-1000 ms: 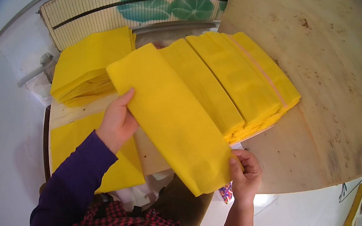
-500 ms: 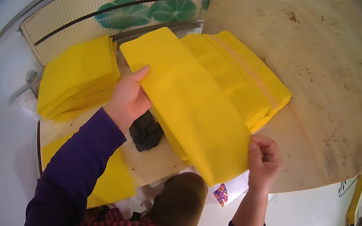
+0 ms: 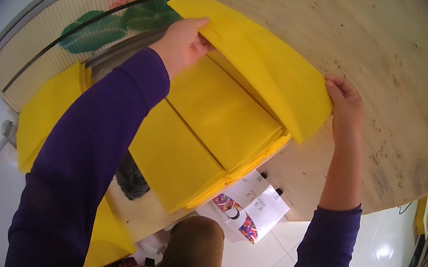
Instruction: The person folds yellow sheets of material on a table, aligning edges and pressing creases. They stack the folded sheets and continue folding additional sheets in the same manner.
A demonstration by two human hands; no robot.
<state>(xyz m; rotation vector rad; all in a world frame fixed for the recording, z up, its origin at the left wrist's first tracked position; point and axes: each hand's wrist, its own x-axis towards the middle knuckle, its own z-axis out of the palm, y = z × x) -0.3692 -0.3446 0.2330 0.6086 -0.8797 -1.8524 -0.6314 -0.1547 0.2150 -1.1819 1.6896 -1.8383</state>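
Head view shows that your two hands are apart from each other, and both are clamped on the same yellow rectangular folded piece of cloth-like material (image 3: 263, 57). This piece is raised over the far side of the yellow flat block of two stacked piles (image 3: 222, 115); whether it touches the block, I cannot tell. Your left hand (image 3: 182, 44) grips the near edge of the piece, with the thumb on top, beyond the left part of the block. Your right hand (image 3: 346, 111) pinches the piece's right end, to the right of the block. Under the block lies the pale wooden worktop (image 3: 378, 133) with dark stains. At the left of the block you have a dark crumpled bundle (image 3: 132, 179), and farther left a yellow thick pile (image 3: 50, 112), partly hidden by your purple sleeve (image 3: 72, 166). Just beside the block's near right edge is a white bag with a multicoloured band (image 3: 264, 204).
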